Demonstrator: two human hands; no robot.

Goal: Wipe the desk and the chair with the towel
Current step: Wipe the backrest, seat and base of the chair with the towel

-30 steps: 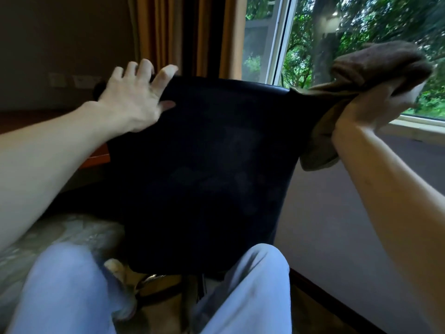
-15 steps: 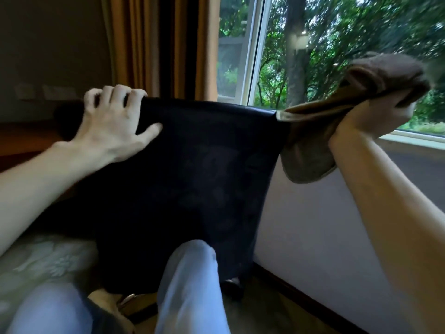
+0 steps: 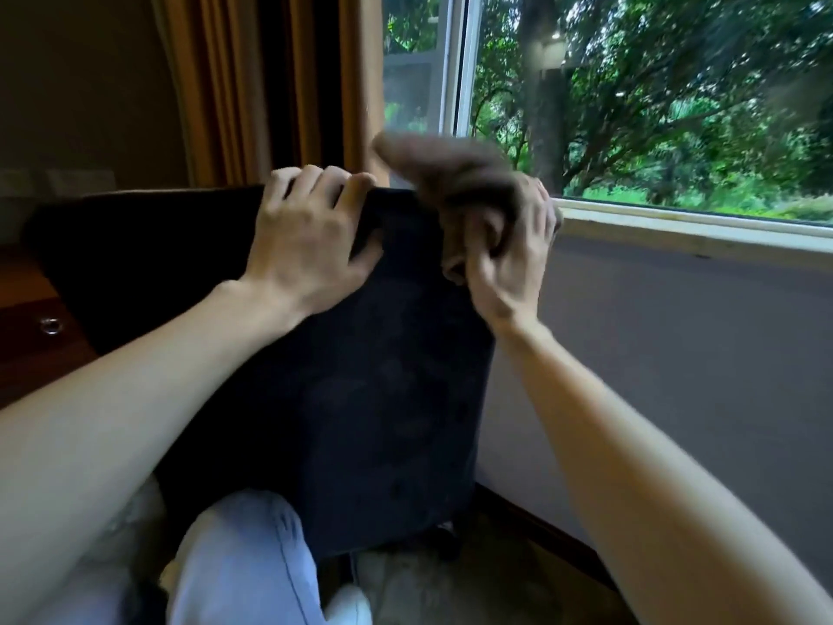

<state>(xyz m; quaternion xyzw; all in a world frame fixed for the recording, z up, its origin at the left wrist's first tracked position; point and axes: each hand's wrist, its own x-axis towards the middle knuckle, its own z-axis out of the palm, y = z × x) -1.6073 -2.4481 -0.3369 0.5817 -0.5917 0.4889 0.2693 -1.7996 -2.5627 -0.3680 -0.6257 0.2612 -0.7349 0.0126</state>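
A black chair [image 3: 360, 399] stands in front of me with its back facing me. My left hand [image 3: 311, 236] grips the top edge of the backrest, fingers curled over it. Just to the right, my right hand [image 3: 514, 259] holds a bunched brown towel [image 3: 455, 178] pressed onto the top right corner of the backrest; the towel is blurred by motion. A strip of the brown wooden desk [image 3: 27, 300] shows at the left edge, behind the chair.
A window [image 3: 631, 106] with a pale sill runs along the right above a grey wall [image 3: 676, 354]. Orange curtains [image 3: 270, 83] hang behind the chair. My knee in light blue trousers [image 3: 239, 561] is under the backrest. A round metal ring [image 3: 50, 326] sits on the desk front.
My right hand has swung the towel left and down onto the chair's top right corner. My left hand has slid right along the top edge. The chair has turned, and the view has shifted.
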